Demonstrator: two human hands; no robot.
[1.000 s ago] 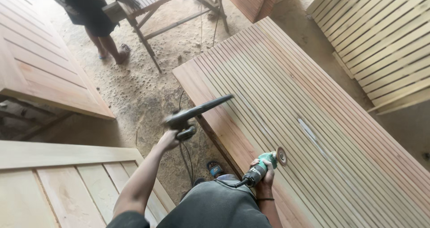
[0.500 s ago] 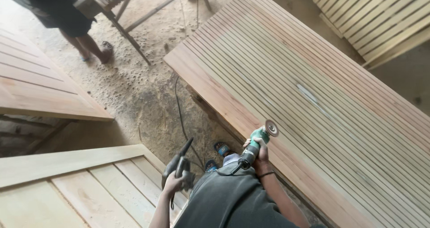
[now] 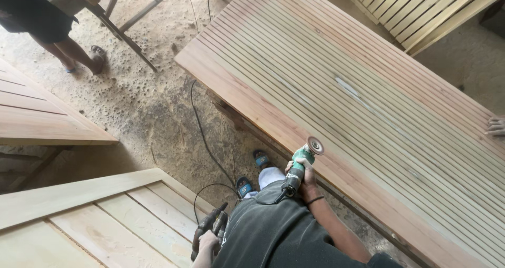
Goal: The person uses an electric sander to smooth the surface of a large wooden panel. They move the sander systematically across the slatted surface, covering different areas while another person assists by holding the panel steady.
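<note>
Head view looks straight down on a person in a dark grey shirt standing between two wooden panels. Their right hand is raised in front of the chest with the forearm angled up from the lower right, wrist banded by a thin dark bracelet, and the fingers wrapped tightly round the body of a green angle grinder. The grinder points up and to the right, its round disc sitting at the near edge of the large slatted wooden door, which lies flat and runs from the far left to the near right; whether the disc touches the wood I cannot tell. Their left hand hangs low at the left side of the body, arm mostly hidden by the frame's bottom edge, fingers closed round the grip of a dark blower whose nozzle points down toward the near pale panel. A black cable trails over the sawdust-strewn floor between the panels. At the far right edge another person's fingers rest on the slatted door. Far left, a second person's legs stand beside a wooden trestle
</note>
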